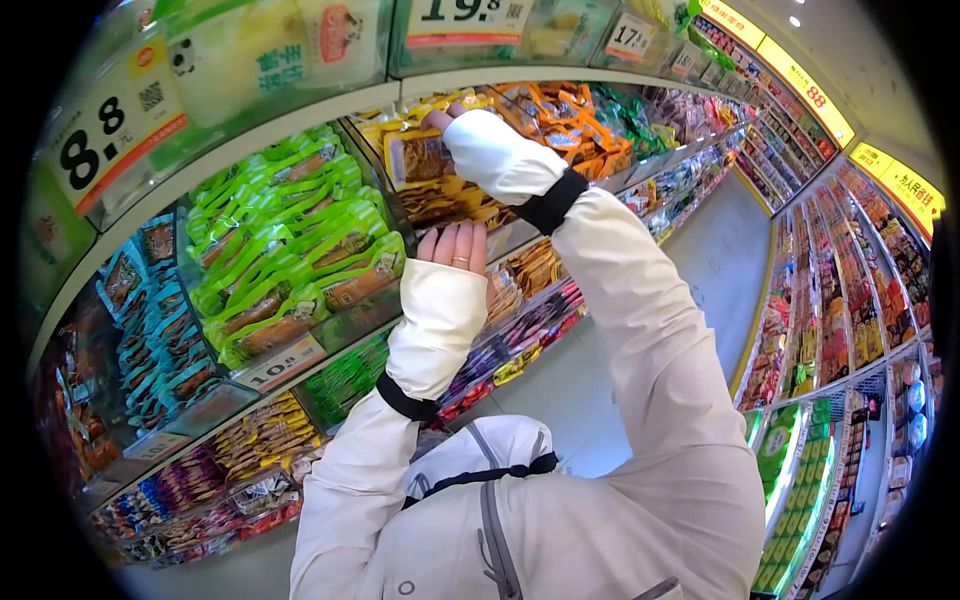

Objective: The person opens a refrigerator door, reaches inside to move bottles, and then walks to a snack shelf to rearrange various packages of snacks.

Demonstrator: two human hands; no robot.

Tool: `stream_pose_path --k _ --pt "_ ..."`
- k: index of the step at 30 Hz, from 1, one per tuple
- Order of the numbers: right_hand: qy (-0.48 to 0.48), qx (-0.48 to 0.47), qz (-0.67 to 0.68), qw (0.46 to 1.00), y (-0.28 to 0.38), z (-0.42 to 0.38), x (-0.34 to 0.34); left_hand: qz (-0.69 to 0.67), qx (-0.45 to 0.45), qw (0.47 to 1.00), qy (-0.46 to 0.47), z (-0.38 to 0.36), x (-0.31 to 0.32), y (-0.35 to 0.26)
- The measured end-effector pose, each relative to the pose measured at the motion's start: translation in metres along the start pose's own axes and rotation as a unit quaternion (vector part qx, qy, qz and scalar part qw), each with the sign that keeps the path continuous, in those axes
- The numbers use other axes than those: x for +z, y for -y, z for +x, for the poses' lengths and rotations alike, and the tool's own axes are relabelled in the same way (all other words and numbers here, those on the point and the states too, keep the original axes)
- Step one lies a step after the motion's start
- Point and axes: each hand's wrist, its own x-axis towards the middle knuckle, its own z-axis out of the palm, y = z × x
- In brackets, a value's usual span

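My left hand [455, 246], with a ring on one finger, is at the front edge of a bin of yellow snack packets [455, 203]. Its fingers lie stretched out side by side, and I see nothing in them. Farther back, my right hand [438, 119] reaches in over the same bin, beside a yellow packet with a brown filling [425, 158]. The white sleeve covers most of that hand, so its grip and anything it holds are hidden.
Green-wrapped packets [290, 255] fill the bin to the left, with blue packets [165, 335] beyond. Orange packets [570, 125] lie to the right. A shelf edge with price cards [110, 125] runs overhead. Lower shelves hold more packets, and the aisle floor [700, 280] is at right.
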Motion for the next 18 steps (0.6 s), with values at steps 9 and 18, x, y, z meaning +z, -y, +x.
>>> stream_pose_path --k 9,18 --pt "-0.171 0.066 0.341 0.922 0.015 -0.098 -0.028 -0.084 0.073 0.988 0.109 -0.002 -0.042 0.001" --pt "-0.124 0.287 0.356 0.881 -0.037 -0.261 0.098 -0.158 -0.202 0.955 0.147 -0.079 0.006 -0.065"
